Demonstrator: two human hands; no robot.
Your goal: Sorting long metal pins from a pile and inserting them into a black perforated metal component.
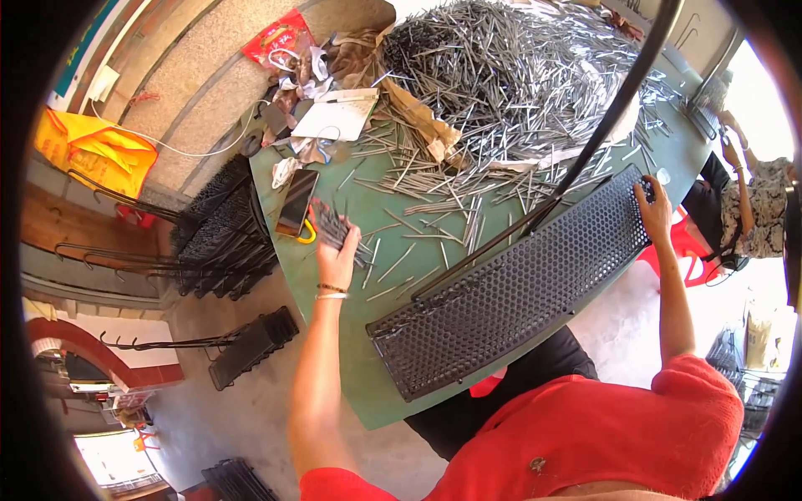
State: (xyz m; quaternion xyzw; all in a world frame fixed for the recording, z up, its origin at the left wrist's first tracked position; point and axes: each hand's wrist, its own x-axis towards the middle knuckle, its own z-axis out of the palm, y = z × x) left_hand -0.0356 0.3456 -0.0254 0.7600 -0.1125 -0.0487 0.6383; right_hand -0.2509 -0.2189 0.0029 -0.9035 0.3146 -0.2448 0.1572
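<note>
Wall: tan, speckled surface [196, 50] in broad bands, upper left of the frame, bowed by the lens.
Arch: dark red curved edging [104, 355] at the left, beside a pale wall patch [146, 334].
Floor: smooth grey floor [188, 426] across the lower left, washed pale right of centre.
Table: green top [355, 371] filling the middle.
Seat: red plastic [692, 249], at the right.
Openings: glaring white at upper right [767, 92], another bright one at lower left [109, 459].
Light: strong, daylight-like.

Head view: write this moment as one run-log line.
left hand: holding thin metal rods | right hand: on black perforated panel, right end | smartphone: on green table
</note>
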